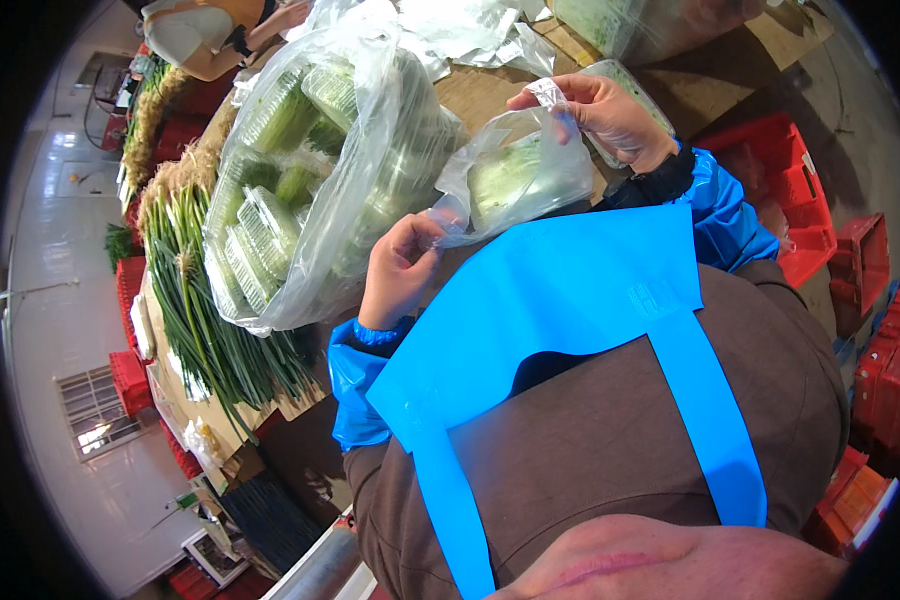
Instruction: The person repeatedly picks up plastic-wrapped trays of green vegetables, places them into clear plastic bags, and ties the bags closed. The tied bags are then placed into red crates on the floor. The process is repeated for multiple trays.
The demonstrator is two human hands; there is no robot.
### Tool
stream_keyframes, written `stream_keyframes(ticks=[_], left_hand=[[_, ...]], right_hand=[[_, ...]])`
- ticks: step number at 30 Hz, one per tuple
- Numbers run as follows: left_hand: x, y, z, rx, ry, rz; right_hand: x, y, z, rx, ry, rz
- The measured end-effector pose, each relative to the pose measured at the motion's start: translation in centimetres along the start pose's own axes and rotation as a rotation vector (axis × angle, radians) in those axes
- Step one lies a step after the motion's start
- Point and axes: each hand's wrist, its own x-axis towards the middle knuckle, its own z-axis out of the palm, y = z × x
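Note:
A small clear plastic bag (570, 180) is stretched between my two hands, with pale green produce (504, 180) inside it. Whether that produce sits in a box cannot be told. My left hand (405, 262) pinches the near left edge of the bag between thumb and fingers. At the far right, my right hand (607, 120) grips the bunched rim. Left of the bag stands a large clear plastic sack (397, 172), its mouth wide, filled with several clear clamshell boxes (259, 225) of green vegetables. Another clear box (630, 94) of greens lies partly hidden behind my right hand.
Spring onions (202, 300) with roots lie along the table (480, 86) at left. White plastic sheets (457, 30) and another filled bag (615, 26) are at the far side. Red crates (787, 187) stand at right. Another person's arm (262, 34) reaches in at top left.

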Motion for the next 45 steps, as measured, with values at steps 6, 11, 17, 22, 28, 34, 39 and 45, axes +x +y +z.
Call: stream_keyframes(ticks=[6,11,17,22,28,34,39,45], left_hand=[[0.5,-0.4,0.6,-0.741,-0.173,0.123],[2.0,1.2,2.9,-0.635,-0.14,0.182],[4.4,1.6,4.8,-0.473,-0.244,0.14],[5.3,0.1,5.4,-0.431,-0.195,0.217],[5.3,-0.7,5.7,-0.288,-0.163,0.226],[5.4,-0.4,5.4,0.171,-0.055,0.251],[5.3,-2.5,4.5,0.386,0.011,0.191],[5.5,-6.2,3.5,0.695,-0.039,0.099]], right_hand=[[0.2,-0.2,0.4,-0.005,-0.049,0.03],[0.6,0.4,1.6,-0.058,-0.148,0.079],[1.2,2.5,3.8,0.026,-0.253,0.191],[0.9,3.3,4.0,0.085,-0.323,0.237],[0.8,3.6,3.9,0.004,-0.278,0.399],[0.7,5.3,3.0,-0.003,-0.188,0.423],[1.0,6.9,-0.5,-0.321,-0.02,0.079],[-0.5,8.5,-3.4,-0.953,0.055,0.042]])
